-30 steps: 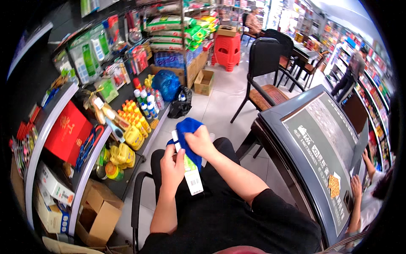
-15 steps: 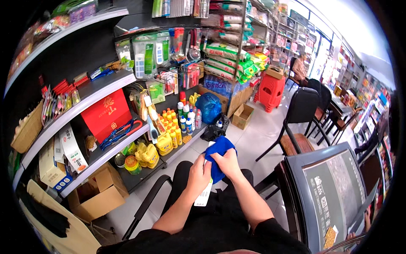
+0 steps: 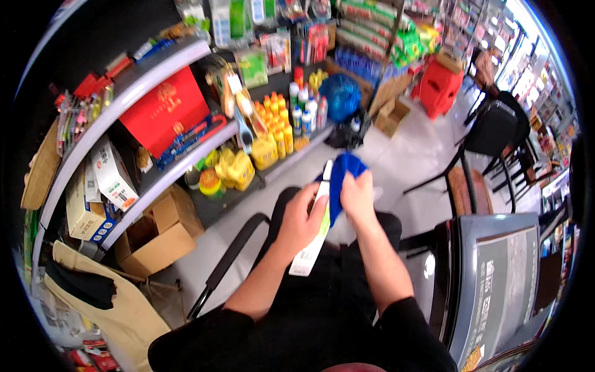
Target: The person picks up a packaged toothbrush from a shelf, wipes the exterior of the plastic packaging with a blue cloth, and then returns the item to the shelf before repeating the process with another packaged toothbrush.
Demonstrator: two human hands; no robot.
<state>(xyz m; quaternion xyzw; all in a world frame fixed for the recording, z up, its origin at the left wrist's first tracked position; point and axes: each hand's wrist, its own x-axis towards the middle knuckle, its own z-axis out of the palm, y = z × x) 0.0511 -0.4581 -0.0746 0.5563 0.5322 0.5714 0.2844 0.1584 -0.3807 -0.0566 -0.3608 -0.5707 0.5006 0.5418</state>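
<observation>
Above my lap, my left hand (image 3: pixel 300 216) is closed on a long white and green packaging card (image 3: pixel 308 254). The card stands tilted, its top rising past my fingers and its lower end hanging towards my lap. Right beside it, my right hand (image 3: pixel 358 195) pinches a folded blue cloth (image 3: pixel 345 165), which spreads above and to the left of my fingers. The cloth lies against the card's right side. Whether the two are fastened together is hidden by my fingers.
Shelves on the left hold a red gift bag (image 3: pixel 166 108), yellow jugs (image 3: pixel 235 168) and several bottles. An open cardboard box (image 3: pixel 164 239) sits below. On the right stand a grey-framed table (image 3: pixel 468 266) and a black chair (image 3: pixel 489 127). A chair armrest (image 3: pixel 238 251) is by my left arm.
The view has tilted, so the surroundings sit differently. The cloth, bunched before, now looks flatter and more upright, and more of the card shows between my hands.
</observation>
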